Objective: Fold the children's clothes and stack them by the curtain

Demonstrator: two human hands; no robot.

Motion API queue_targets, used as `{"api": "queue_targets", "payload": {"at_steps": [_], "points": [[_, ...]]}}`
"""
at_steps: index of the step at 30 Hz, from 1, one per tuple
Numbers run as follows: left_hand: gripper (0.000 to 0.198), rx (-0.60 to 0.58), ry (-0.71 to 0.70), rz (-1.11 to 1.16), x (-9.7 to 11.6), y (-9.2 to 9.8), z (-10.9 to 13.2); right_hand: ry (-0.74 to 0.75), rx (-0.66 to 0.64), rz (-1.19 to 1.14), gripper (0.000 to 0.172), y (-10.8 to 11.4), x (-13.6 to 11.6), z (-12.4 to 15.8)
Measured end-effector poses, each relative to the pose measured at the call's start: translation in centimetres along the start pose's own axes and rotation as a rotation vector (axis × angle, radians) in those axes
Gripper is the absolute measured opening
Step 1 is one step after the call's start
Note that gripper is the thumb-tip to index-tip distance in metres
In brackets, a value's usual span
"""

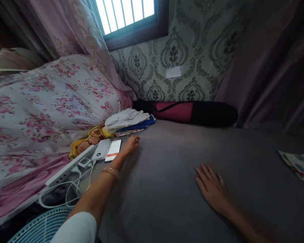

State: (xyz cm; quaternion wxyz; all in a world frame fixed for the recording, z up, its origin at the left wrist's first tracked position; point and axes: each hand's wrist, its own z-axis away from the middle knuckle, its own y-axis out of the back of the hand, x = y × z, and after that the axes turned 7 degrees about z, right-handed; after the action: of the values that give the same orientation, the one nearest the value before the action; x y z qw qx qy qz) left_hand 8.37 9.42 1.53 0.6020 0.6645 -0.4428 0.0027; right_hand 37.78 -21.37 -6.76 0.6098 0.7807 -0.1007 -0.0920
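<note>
My left hand (131, 144) reaches forward low over the grey sheet (162, 199), its fingers loosely bent and no object visible in them. Just left of it lies a smartphone (113, 151) with a lit screen, beside a white power bank (100, 150). Beyond that hand is a stack of folded clothes (128, 119), white on top with blue beneath. My right hand (211, 185) rests palm down on the sheet, fingers spread, holding nothing.
A white power strip (69, 165) with plugs and looped cables (73, 184) runs along the left, near a yellow cartoon cushion (83, 146). A black-and-maroon long bag (177, 112) lies against the wall. At right is a printed paper or cloth (300, 166); a blue basket (44, 226) stands lower left.
</note>
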Motion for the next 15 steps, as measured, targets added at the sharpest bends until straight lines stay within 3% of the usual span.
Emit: {"api": "queue_targets", "payload": {"at_steps": [4,8,15], "points": [[0.011,0.14,0.101,-0.044,-2.6,4.1,-0.7,0.016,0.021,-0.017,0.056,-0.1,0.0,0.1],[0.008,0.274,0.215,-0.063,-3.9,7.2,-0.7,0.003,0.02,-0.005,0.056,0.0,0.0,0.1],[0.027,0.512,0.399,-0.016,-5.3,11.0,-1.7,-0.007,0.022,-0.003,0.055,-0.4,0.1,0.2]]}}
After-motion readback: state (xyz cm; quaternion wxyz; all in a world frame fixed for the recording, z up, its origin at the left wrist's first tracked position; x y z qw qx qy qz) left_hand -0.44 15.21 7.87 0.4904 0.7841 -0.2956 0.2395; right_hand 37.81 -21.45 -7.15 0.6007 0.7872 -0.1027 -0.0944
